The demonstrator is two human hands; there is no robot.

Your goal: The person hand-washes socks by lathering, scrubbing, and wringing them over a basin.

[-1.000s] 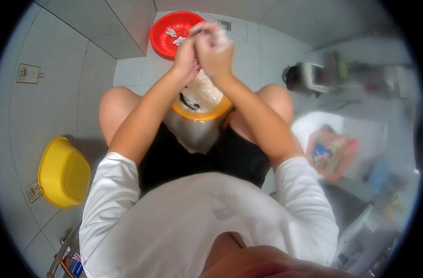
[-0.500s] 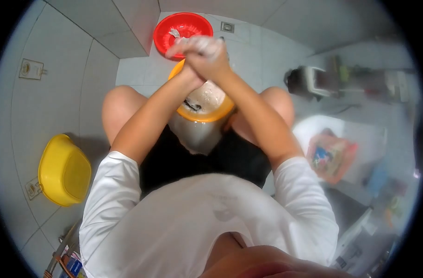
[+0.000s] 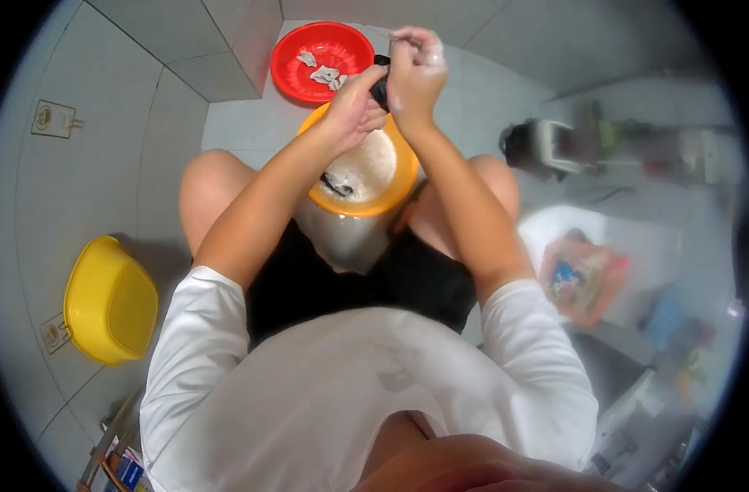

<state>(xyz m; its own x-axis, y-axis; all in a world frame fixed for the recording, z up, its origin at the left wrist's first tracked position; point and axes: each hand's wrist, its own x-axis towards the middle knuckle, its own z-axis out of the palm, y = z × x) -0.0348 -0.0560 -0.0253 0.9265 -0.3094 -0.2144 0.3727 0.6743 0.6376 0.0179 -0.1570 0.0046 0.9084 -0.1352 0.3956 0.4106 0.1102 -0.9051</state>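
Observation:
My left hand (image 3: 358,108) is closed around a small black cloth (image 3: 380,92), held above an orange-rimmed basin (image 3: 363,211) between my knees. Beside it, my right hand (image 3: 415,80) is raised, its fingers curled and dotted with white suds, also gripping the black cloth. How much of the cloth lies inside the fists is hidden. Greyish, foamy water fills the basin, and another black piece (image 3: 337,187) floats near its left edge. Just beyond stands a red basin (image 3: 288,70) with several small white cloth pieces (image 3: 324,75) in it.
A yellow basin (image 3: 108,303) hangs on the left wall below a hook plate (image 3: 53,120). To the right lie a pinkish-orange packet (image 3: 583,279) and a blurred white-and-dark object (image 3: 546,146). A tiled wall corner (image 3: 227,49) juts out near the red basin.
My hands were clasped together over the basin; now they are more upright and slightly apart, with the black cloth showing between them. My right hand has risen, uncovering more of the red basin.

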